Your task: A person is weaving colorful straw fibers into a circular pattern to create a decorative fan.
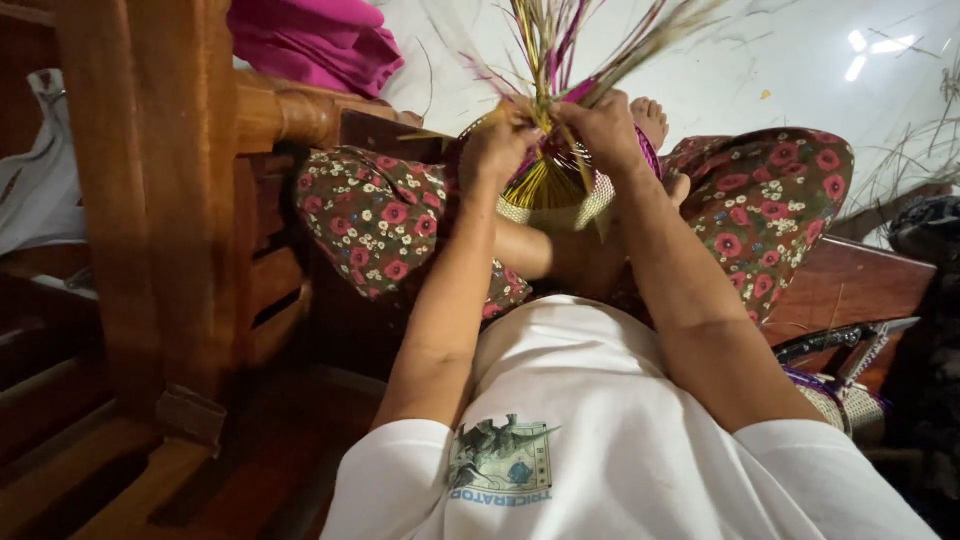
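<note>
From above, the person is sitting cross-legged, weaving a half-made basket (556, 190) that is resting on the lap between the knees in flowered trousers (385, 215). The left hand (497, 148) is pinching a few straw strands (580, 40) at the rim, while the right hand (603, 130) is gripping others — both closed on the fibres. It looks like mid-weave work on the wall; the next tuck calls for keeping the loose strands taut and separated. A wooden chair (150, 200) is standing alongside.

I see no packages, labels, signs or screens here, only a printed picture (500, 460) on my white shirt (620, 420).
</note>
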